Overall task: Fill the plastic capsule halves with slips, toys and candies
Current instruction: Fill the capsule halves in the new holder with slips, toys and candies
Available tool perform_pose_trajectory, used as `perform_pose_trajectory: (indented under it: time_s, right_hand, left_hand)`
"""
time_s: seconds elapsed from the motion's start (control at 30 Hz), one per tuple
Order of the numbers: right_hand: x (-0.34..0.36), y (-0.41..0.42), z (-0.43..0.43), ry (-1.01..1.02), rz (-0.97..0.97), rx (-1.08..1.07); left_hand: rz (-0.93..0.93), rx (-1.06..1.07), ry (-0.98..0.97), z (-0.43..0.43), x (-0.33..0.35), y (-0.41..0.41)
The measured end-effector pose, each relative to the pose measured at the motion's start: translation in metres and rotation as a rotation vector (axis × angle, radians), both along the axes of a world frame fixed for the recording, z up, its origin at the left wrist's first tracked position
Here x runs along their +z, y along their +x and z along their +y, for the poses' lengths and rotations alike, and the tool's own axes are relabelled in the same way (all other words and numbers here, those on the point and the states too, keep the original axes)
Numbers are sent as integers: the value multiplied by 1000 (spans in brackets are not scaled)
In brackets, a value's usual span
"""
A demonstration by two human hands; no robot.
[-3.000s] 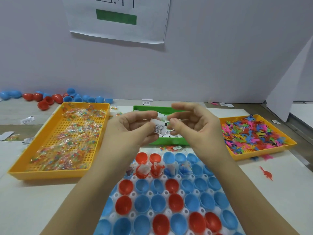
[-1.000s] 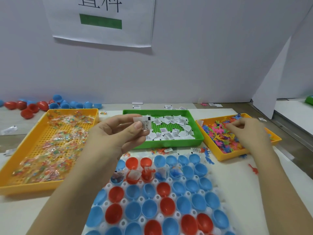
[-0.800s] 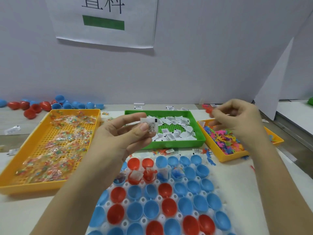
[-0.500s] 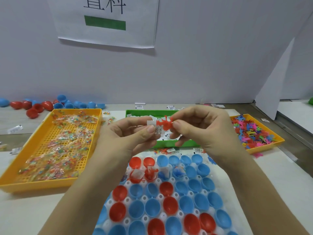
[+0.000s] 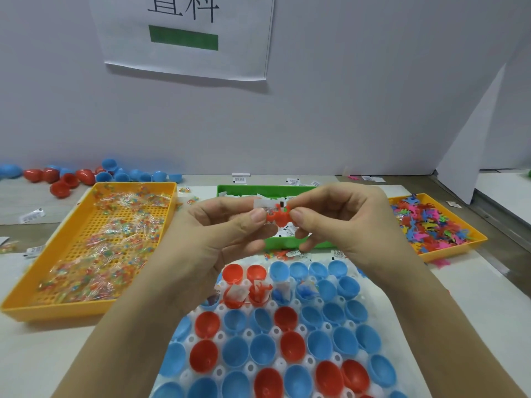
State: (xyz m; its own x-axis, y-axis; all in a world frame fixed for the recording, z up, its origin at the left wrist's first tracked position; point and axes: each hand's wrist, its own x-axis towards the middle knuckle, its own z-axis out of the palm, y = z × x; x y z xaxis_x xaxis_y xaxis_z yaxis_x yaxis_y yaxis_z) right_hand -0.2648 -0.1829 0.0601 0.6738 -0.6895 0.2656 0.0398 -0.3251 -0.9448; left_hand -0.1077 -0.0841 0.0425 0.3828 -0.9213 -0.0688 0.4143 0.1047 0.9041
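Your left hand (image 5: pixel 218 234) pinches the slip (image 5: pixel 263 206) between thumb and forefinger. Your right hand (image 5: pixel 344 222) pinches the red toy (image 5: pixel 277 216) against it, so the two pieces meet between your thumbs. The toy's long axis runs left to right across the slip.

The pair hangs over the near edge of the green tray (image 5: pixel 247 188), above the far end of the rack (image 5: pixel 369 297), so the halves (image 5: pixel 238 351) lie below and toward you. Four halves in the second row already hold something. The blue half (image 5: pixel 327 288) just right of them looks empty, and I judge it the likely drop. It sits slightly right of the pinch, so the right hand is nearer.

The way down is open, with nothing between hands and rack. The halves sit rim to rim, though, and a slip released high could drift into a filled neighbour.

The candies (image 5: pixel 115 248) lie in the yellow tray (image 5: pixel 135 184), well apart on your left and nearer the left hand.
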Motion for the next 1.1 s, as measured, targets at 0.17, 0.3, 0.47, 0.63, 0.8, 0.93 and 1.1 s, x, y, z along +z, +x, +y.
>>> perform_pose_trajectory:
  time_s: [0.17,0.3,0.47,0.63,0.8,0.93,1.1]
  right_hand:
    - [-2,1,1,4,-17,-5]
    - [-2,2,2,13,-30,12]
    - [-6,5,4,36,-81,6]
    - [-8,10,10,78,-113,49]
    - [-12,13,10,75,-185,-6]
    - [-13,14,10,62,-210,-7]
    - [-17,15,8,106,-133,-46]
  left_hand:
    - [-46,-56,-42,2,2,0]
    - [11,-88,-24,1,2,0]
    - [8,-66,-16,1,2,0]
    - [47,-68,-32,3,4,1]
    - [29,-59,-39,3,2,2]
    - [36,-56,-45,1,0,2]
    - [58,-69,-53,0,-1,2]
